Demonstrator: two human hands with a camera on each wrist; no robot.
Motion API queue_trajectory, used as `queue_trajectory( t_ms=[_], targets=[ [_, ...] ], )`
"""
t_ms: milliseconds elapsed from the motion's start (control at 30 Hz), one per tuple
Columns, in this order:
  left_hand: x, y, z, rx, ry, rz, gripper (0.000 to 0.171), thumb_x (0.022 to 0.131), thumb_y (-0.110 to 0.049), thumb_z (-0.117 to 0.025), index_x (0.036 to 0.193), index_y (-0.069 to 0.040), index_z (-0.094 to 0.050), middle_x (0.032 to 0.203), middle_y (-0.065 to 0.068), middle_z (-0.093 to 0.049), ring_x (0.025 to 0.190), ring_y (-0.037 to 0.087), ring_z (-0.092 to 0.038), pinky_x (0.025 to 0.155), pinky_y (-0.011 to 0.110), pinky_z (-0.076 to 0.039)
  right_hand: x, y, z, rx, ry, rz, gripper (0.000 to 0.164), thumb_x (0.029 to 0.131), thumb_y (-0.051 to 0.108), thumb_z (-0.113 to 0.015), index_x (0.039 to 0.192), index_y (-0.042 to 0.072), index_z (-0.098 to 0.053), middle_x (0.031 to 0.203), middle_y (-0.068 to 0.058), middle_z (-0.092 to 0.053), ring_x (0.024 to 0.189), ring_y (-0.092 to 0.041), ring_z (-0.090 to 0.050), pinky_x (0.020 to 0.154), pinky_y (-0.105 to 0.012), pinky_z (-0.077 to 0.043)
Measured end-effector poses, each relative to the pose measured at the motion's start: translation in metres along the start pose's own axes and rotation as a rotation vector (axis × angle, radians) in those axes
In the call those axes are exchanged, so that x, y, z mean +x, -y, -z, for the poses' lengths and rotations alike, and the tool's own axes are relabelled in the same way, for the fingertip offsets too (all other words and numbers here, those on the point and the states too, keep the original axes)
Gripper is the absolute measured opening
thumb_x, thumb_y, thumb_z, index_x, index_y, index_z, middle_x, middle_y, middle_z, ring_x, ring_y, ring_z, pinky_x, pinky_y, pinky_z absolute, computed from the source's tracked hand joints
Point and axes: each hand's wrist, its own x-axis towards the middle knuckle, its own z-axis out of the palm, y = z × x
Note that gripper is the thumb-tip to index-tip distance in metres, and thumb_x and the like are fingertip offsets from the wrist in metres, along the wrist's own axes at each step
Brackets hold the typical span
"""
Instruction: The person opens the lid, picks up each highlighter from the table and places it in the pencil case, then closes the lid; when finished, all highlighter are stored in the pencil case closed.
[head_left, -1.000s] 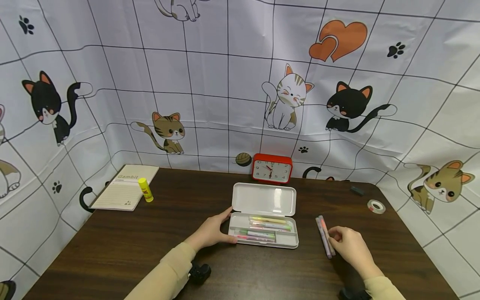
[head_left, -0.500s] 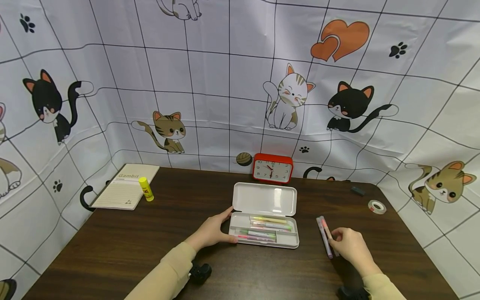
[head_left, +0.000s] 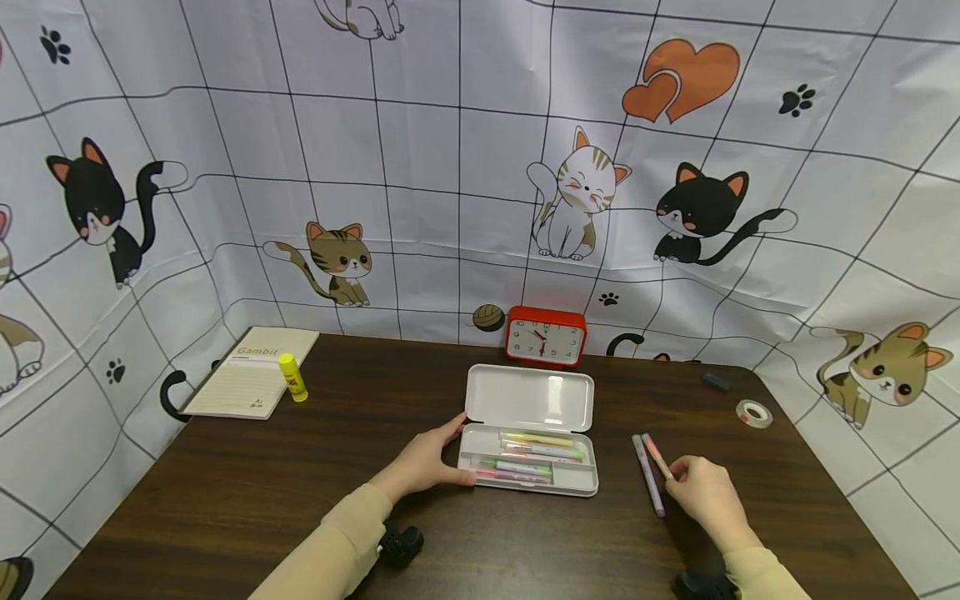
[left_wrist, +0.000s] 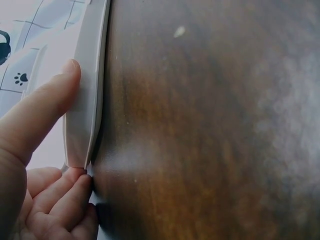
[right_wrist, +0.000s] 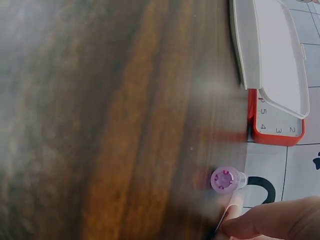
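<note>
A white pencil case (head_left: pixel 576 479) lies with its lid raised, several highlighter pens (head_left: pixel 536 446) in its compartments. My left hand (head_left: pixel 422 464) grips its left end; in the left wrist view the thumb (left_wrist: pixel 65 87) lies along the front wall and the fingertips touch the corner. On the right, my right hand (head_left: pixel 701 492) pinches a pen with an orange-pink end (head_left: pixel 655 454), its lower part hidden by the hand. Just left of it a purple pen (head_left: pixel 648 479) lies on the table, its round end (right_wrist: pixel 225 180) facing the right wrist camera.
A red clock (head_left: pixel 545 337) stands behind the case. Toward the back right are a roll of tape (head_left: pixel 753 413) and a small dark block (head_left: pixel 715 382). A notebook (head_left: pixel 247 375) and a yellow glue stick (head_left: pixel 292 377) are at the left. A cat-print curtain (head_left: pixel 420 167) surrounds the table.
The orange-pink pen has come apart from the purple pen at its lower end and turned, with the right hand shifting slightly. The left hand and the case have stayed put.
</note>
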Motion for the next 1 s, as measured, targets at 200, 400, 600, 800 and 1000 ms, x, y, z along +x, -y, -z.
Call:
queue_trajectory(
  t_ms=[200, 400, 600, 800, 1000],
  targets=[
    [-0.001, -0.001, 0.001, 0.002, -0.003, 0.002, 0.104, 0.07, -0.041, -0.083, 0.15, -0.008, -0.027, 0.14, 0.019, -0.048, 0.131, 0.035, -0.043, 0.105, 0.054, -0.034, -0.001, -0.001, 0.004, -0.03, 0.002, -0.033, 0.019, 0.076, 0.009, -0.063, 0.089, -0.005, -0.065, 0.069, -0.004, -0.06, 0.056, -0.018, -0.049, 0.049, -0.033, -0.04],
    [-0.001, -0.002, 0.001, 0.002, -0.006, 0.007, 0.104, 0.07, -0.041, -0.083, 0.15, -0.007, -0.027, 0.14, 0.018, -0.048, 0.131, 0.034, -0.043, 0.105, 0.054, -0.033, -0.001, 0.0, 0.007, -0.033, 0.001, -0.051, 0.018, 0.075, 0.01, -0.064, 0.086, -0.003, -0.065, 0.07, -0.005, -0.061, 0.059, -0.02, -0.05, 0.051, -0.036, -0.042],
    [0.0, -0.002, 0.001, 0.003, -0.004, 0.007, 0.103, 0.07, -0.041, -0.083, 0.15, -0.008, -0.027, 0.14, 0.018, -0.048, 0.131, 0.035, -0.043, 0.105, 0.054, -0.033, -0.004, -0.002, 0.008, -0.009, -0.006, -0.055, 0.02, 0.077, 0.01, -0.064, 0.089, -0.005, -0.064, 0.07, -0.005, -0.061, 0.058, -0.019, -0.051, 0.05, -0.033, -0.042],
    [0.0, -0.001, 0.0, 0.001, -0.004, 0.003, 0.104, 0.07, -0.041, -0.083, 0.15, -0.008, -0.027, 0.14, 0.019, -0.049, 0.131, 0.034, -0.043, 0.106, 0.054, -0.033, -0.005, -0.003, 0.01, 0.002, -0.032, -0.042, 0.017, 0.077, 0.009, -0.063, 0.089, -0.003, -0.065, 0.071, -0.005, -0.06, 0.058, -0.018, -0.05, 0.049, -0.032, -0.04],
    [0.0, -0.001, 0.0, 0.0, -0.005, -0.004, 0.104, 0.069, -0.041, -0.084, 0.15, -0.007, -0.027, 0.139, 0.019, -0.049, 0.131, 0.034, -0.044, 0.105, 0.054, -0.034, -0.006, 0.002, 0.011, 0.014, -0.05, -0.022, 0.017, 0.075, 0.01, -0.063, 0.089, 0.0, -0.066, 0.071, -0.003, -0.057, 0.058, -0.017, -0.047, 0.049, -0.031, -0.037]
  ],
)
